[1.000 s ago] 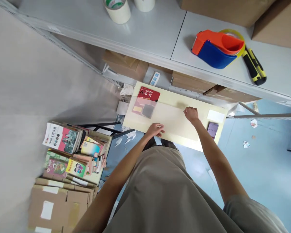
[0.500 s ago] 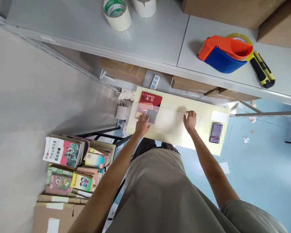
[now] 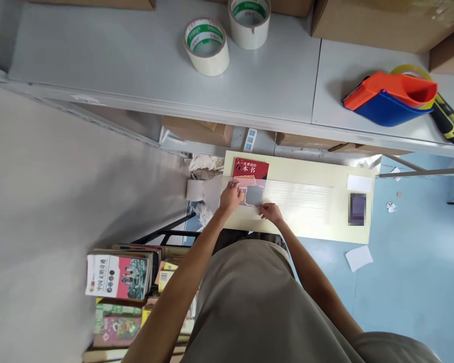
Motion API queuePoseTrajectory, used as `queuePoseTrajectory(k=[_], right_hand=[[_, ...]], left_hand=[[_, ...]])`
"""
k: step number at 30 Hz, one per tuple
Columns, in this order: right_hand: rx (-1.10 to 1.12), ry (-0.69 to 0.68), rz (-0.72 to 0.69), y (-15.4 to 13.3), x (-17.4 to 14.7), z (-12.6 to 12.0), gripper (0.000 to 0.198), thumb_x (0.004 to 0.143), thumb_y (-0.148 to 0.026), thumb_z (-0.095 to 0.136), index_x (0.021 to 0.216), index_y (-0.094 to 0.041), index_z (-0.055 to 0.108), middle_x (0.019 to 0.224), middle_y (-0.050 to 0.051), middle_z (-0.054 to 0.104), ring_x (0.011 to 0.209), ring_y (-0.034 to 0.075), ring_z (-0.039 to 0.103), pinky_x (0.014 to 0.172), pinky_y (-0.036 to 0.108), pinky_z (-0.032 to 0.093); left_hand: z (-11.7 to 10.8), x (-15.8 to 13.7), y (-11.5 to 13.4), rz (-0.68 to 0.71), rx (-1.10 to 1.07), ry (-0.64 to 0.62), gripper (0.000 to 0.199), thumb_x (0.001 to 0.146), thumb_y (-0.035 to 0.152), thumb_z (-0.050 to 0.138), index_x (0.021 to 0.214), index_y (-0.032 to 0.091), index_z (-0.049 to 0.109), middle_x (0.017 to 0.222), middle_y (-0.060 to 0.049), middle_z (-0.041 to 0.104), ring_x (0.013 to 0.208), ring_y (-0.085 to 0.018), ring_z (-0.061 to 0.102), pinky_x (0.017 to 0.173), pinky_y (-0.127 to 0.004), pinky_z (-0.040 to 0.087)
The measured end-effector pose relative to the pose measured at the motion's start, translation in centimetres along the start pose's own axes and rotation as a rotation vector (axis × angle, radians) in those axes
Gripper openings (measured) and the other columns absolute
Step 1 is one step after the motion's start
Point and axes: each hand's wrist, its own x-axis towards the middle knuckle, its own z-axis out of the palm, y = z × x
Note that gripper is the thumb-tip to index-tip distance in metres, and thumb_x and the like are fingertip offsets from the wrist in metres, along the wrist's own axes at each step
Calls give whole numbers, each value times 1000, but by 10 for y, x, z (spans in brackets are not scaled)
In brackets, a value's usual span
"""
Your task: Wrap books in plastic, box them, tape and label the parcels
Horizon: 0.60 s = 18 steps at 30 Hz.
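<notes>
Big gray shelf [image 3: 117, 60] across the top, cream desk [image 3: 340, 214] below. Brown cardboard boxes [image 3: 371, 22] on the shelf, more underneath; can't see inside any. Clear film [image 3: 300, 199] over the desk, kinda rippled on the right, covering the lower part of a red book [image 3: 259, 172] at the desk's left end. Looks flat and face up: white lettering near the top, torn-edged orange bit, gray block under the film. Then an orange-and-blue tape dispenser [image 3: 390, 98] with a yellow tape roll [image 3: 410, 69] behind. Left hand [image 3: 230, 197] over the book's left side with fingers bent close together, right hand [image 3: 271, 213] curled at its lower right corner. Can't tell if pinching film, book or nothing. Last, two whitish tape rolls [image 3: 212, 63] up on the shelf.
</notes>
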Motion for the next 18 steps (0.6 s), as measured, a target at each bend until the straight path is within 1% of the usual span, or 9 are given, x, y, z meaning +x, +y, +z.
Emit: queuePoseTrajectory(k=[3, 6, 8, 10, 12, 14, 16, 18], right_hand=[[49, -8, 81, 8, 4, -1, 43, 101, -44, 80, 68, -19, 69, 69, 4, 81, 53, 13, 74, 50, 17, 52], [110, -27, 165, 14, 3, 1, 53, 104, -49, 78, 63, -18, 68, 62, 7, 78, 47, 13, 71, 46, 19, 51], [151, -21, 198, 16, 1, 4, 55, 105, -52, 76, 63, -17, 68, 61, 7, 77, 46, 13, 70, 45, 18, 50], [185, -5, 217, 16, -1, 7, 55, 106, -52, 76, 64, -17, 69, 59, 6, 76, 46, 11, 69, 44, 17, 49], [209, 5, 231, 16, -3, 8, 56, 105, -53, 77, 64, -17, 69, 54, 4, 73, 46, 11, 69, 44, 16, 49], [229, 7, 239, 15, -5, 8, 55, 103, -54, 79, 64, -17, 70, 50, 3, 69, 46, 12, 69, 46, 16, 50], [249, 3, 242, 15, -6, 7, 54, 102, -55, 81, 64, -17, 71, 49, 2, 69, 47, 12, 70, 47, 16, 53], [268, -3, 246, 16, -6, 6, 54, 101, -55, 81, 64, -17, 71, 52, 4, 71, 49, 13, 71, 48, 16, 54]], left_hand=[[-14, 33, -2, -70, 14, 67, 48, 105, 28, 58, 152, 15, 60, 148, -24, 64, 138, -39, 64, 116, -47, 52], [-17, 65, 2, -132, -4, 64, 61, 101, 35, 68, 153, 8, 54, 147, -32, 64, 138, -46, 63, 115, -53, 51], [-14, 84, 6, -183, -43, 57, 70, 96, 38, 77, 152, 4, 53, 145, -36, 64, 135, -49, 65, 112, -55, 52], [-13, 101, 6, -260, -90, 45, 78, 86, 38, 88, 148, 4, 55, 143, -38, 65, 132, -50, 67, 108, -55, 54], [-15, 115, 2, -325, -127, -12, 80, 74, 40, 98, 139, 7, 63, 136, -34, 71, 128, -47, 70, 104, -51, 56], [-20, 124, -5, -321, -182, -97, 68, 65, 42, 102, 118, 12, 73, 120, -25, 79, 119, -41, 74, 98, -45, 56], [-26, 129, -12, -271, -242, -148, 48, 66, 43, 100, 97, 17, 75, 101, -15, 81, 106, -35, 76, 90, -40, 56], [-32, 130, -14, -228, -309, -138, 34, 72, 41, 95, 87, 19, 74, 89, -8, 80, 95, -29, 75, 84, -35, 55]])
